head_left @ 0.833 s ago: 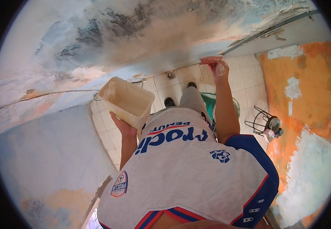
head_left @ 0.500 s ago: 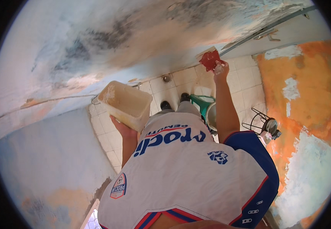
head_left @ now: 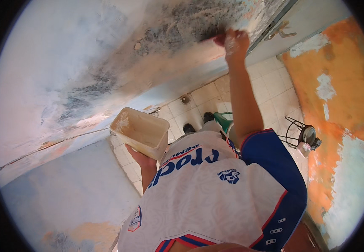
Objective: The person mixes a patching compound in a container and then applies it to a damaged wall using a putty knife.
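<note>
My left hand [head_left: 142,158] holds a cream rectangular plastic tub [head_left: 148,140] by its near lower side. The tub's open top faces up, with pale smears on its inner wall. Up at the wall, my right hand [head_left: 236,42] is closed around a red plastic spreader [head_left: 220,40], most of which the fingers cover. Its edge appears to touch the wall [head_left: 157,54], over a patch blotched black, grey and peach. Whitish residue coats the right hand's fingers.
A green container [head_left: 222,120] stands on the tiled floor by my feet, partly behind my right arm. Farther right is a black wire-framed stand [head_left: 293,136] with items on top. A handle [head_left: 280,31] juts from the grey door; a drain [head_left: 185,100] sits in the floor.
My right hand has swung up with the spreader from beside the wall's lower part onto the dark patch. The tub stays in my left hand; the whole view has shifted slightly.
</note>
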`<act>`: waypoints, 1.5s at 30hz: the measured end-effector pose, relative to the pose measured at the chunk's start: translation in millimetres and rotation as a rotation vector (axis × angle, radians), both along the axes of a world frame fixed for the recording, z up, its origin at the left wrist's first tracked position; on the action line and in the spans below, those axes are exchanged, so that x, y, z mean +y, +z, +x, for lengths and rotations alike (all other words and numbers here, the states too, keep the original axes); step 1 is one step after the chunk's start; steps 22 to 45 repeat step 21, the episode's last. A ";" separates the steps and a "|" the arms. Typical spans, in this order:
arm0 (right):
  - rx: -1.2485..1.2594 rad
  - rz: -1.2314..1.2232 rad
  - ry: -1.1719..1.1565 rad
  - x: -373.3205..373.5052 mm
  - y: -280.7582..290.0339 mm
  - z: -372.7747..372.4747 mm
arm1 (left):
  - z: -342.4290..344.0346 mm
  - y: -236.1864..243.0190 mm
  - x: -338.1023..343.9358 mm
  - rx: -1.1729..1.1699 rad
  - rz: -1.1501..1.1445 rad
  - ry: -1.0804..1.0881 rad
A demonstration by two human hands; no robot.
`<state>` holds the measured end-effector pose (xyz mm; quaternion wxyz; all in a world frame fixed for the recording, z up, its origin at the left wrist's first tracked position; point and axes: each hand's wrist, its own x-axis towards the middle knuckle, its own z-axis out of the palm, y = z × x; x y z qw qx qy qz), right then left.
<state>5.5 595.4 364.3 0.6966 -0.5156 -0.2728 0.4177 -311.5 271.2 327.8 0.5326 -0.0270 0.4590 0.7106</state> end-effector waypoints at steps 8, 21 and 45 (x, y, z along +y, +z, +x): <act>0.032 0.155 -0.046 -43.0 23.8 48.0 | 11.8 -1.8 5.1 0.068 0.092 -0.029; 0.045 -0.079 -0.024 26.2 -83.1 4.4 | -6.8 -16.4 -4.3 -0.028 0.087 -0.028; 0.045 -0.079 -0.024 26.2 -83.1 4.4 | -6.8 -16.4 -4.3 -0.028 0.087 -0.028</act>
